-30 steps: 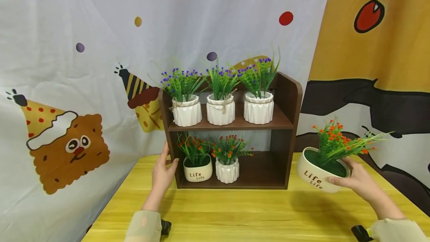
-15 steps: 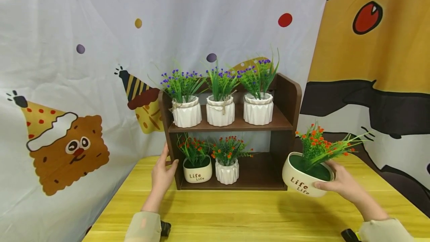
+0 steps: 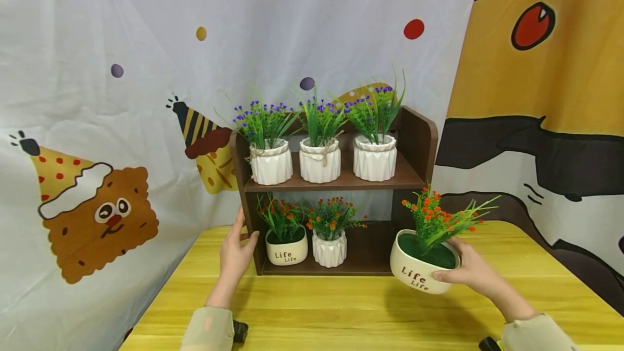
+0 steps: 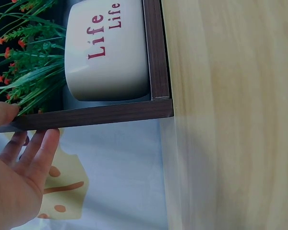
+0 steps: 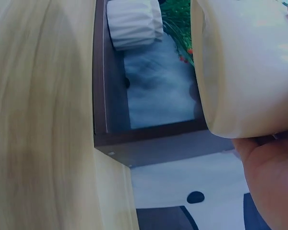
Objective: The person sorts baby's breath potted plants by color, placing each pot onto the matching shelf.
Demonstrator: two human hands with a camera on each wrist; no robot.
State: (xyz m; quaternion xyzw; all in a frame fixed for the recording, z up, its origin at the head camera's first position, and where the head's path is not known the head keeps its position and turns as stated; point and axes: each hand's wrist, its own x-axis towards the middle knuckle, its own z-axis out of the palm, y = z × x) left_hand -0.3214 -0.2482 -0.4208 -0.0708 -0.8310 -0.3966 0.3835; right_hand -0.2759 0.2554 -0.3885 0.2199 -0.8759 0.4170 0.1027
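My right hand holds a cream oval flowerpot marked "Life", with orange artificial flowers, by its right side. The pot is tilted and raised over the table, in front of the lower right corner of a dark brown two-tier shelf. In the right wrist view the flowerpot hides most of the fingers. My left hand grips the shelf's left side panel; in the left wrist view the thumb lies on one side of the panel and the fingers on the other.
Three white pots with purple flowers stand on the upper tier. On the lower tier are a matching "Life" pot and a white ribbed pot, both with orange flowers. The shelf stands on a wooden table before a cartoon-printed cloth.
My right hand has carried the cream flowerpot leftward and slightly down, from beside the shelf to in front of its right end. My left hand has stayed on the side panel.
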